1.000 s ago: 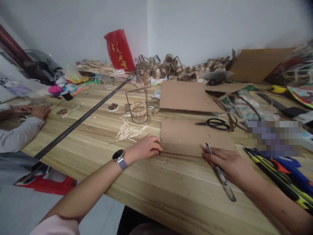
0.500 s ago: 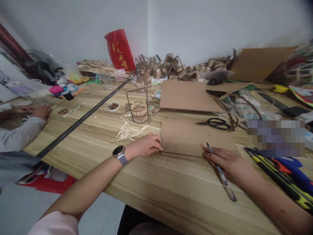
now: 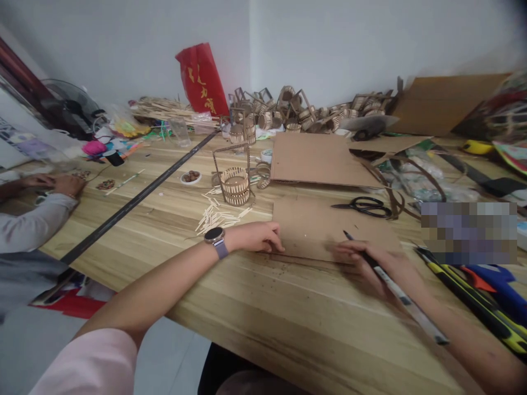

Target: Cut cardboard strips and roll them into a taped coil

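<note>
A flat sheet of brown cardboard [image 3: 313, 230] lies on the wooden table in front of me. At its near left corner is my left hand [image 3: 257, 237], wearing a watch, its fingers bent and pressed on the cardboard's edge. My right hand [image 3: 381, 269] is closed around a pen [image 3: 393, 288], whose dark tip points up and left over the cardboard. Some of that hand's fingertips are blurred close to the sheet's near edge. Black-handled scissors [image 3: 366, 207] rest on the far right part of the cardboard.
A small wooden-stick basket [image 3: 235, 189] stands behind loose sticks [image 3: 216, 216]. More cardboard [image 3: 313, 159] lies beyond. Utility knives [image 3: 465, 296] are at right, a metal bar [image 3: 140, 197] crosses the left. Another person's hands [image 3: 53, 184] work at far left.
My right hand has lifted and turned the pen, its tip shifting slightly left and its rear end swinging right. My left hand has slid slightly right along the cardboard's edge.
</note>
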Demonstrator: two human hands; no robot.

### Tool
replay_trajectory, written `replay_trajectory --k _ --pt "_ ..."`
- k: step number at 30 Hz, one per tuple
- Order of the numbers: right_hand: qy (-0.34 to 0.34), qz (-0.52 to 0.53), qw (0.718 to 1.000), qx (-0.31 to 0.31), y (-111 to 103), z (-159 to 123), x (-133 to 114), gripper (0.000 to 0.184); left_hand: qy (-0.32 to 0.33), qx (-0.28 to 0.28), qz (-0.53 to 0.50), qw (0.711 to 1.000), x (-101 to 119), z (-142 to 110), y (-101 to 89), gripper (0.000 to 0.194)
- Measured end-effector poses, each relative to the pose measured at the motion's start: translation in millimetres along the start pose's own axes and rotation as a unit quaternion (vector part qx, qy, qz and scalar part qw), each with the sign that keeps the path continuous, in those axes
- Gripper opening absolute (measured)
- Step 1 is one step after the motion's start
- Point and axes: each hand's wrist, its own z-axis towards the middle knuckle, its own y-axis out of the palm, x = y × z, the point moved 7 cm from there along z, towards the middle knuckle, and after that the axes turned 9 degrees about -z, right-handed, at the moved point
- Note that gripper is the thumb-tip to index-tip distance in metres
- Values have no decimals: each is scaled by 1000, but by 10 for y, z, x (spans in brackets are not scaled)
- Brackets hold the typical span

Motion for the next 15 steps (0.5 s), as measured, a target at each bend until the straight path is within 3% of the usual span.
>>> replay_trajectory --k 3,7,12,15 --pt "34 154 987 -36 65 136 -345 32 3 -17 -11 1000 -24 31 -18 30" --pt "-3 253 966 -49 234 358 -771 30 13 -43 -16 999 7 59 -30 33" --pt "45 265 962 -45 618 476 -822 17 20 -72 -18 997 48 105 -21 23" --pt "55 259 964 -39 740 473 -817 15 16 -82 -20 996 44 140 -13 17"
